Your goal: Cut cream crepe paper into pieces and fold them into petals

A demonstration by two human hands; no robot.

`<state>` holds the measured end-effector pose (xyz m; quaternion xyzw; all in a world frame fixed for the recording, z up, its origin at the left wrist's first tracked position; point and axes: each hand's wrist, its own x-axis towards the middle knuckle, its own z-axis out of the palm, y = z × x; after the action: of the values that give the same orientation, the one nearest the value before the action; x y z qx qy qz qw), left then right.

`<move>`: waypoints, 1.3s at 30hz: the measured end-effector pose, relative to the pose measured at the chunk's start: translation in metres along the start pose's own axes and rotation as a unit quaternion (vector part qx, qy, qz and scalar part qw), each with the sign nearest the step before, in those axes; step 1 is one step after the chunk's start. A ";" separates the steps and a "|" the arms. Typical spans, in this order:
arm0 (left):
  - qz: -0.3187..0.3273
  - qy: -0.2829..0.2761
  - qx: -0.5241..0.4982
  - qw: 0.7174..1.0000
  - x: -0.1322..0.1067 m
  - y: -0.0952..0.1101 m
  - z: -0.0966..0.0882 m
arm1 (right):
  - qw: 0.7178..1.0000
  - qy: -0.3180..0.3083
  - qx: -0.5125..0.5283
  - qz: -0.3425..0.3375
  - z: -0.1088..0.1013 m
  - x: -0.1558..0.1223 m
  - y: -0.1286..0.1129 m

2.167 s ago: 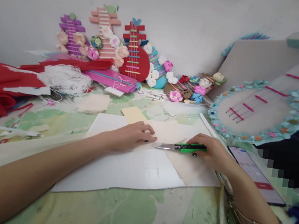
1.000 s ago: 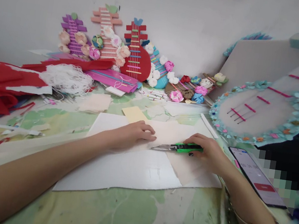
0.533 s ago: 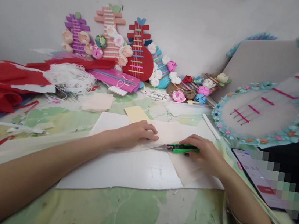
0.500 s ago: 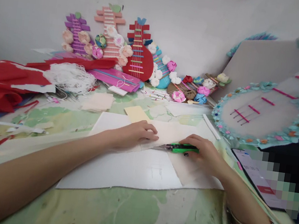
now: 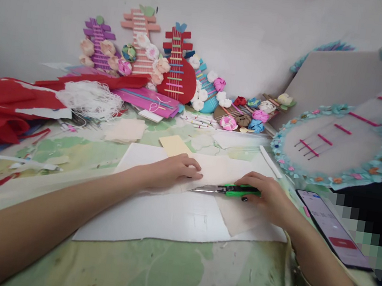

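Note:
A green and black utility knife [image 5: 241, 191] is in my right hand [image 5: 265, 193], its long blade pointing left along the edge of a thin cream sheet [image 5: 214, 167]. My left hand [image 5: 174, 171] lies on that sheet, fingers slightly bent and apart, just left of the blade tip. Under both is a white board [image 5: 162, 217] with small pencil marks near its middle. Another cream piece [image 5: 237, 216] lies on the board below my right hand. A pale yellow paper [image 5: 175, 145] sticks out behind my left hand.
Decorated paper lutes, one red [image 5: 180, 82], stand along the wall. At left are red cloth [image 5: 15, 104] and a heap of white string [image 5: 90, 100]. On the right are a phone [image 5: 336, 234] and a flower-edged lute [image 5: 335, 149]. Green patterned cloth [image 5: 172, 273] covers the table.
My right hand has drawn the knife a little to the right, with the blade tip staying by the sheet's edge. My left hand has stayed in place.

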<state>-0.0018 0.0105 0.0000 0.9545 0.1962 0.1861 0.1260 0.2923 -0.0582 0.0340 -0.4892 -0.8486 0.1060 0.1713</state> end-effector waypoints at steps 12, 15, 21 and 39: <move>0.001 0.007 -0.004 1.000 0.000 -0.001 0.002 | 1.000 -0.020 0.002 -0.011 0.010 0.006 -0.006; 0.004 0.005 -0.002 1.000 0.000 -0.001 0.001 | 1.000 -0.021 0.005 -0.011 0.010 0.007 -0.006; 0.015 0.008 0.003 1.000 0.001 -0.003 0.003 | 1.000 -0.024 -0.010 -0.002 0.004 0.003 -0.009; 0.026 0.020 0.008 0.999 0.000 -0.007 0.007 | 0.999 -0.027 -0.025 0.002 0.002 0.000 -0.011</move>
<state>-0.0009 0.0157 -0.0085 0.9563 0.1755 0.2063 0.1096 0.2822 -0.0637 0.0358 -0.4920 -0.8544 0.0980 0.1353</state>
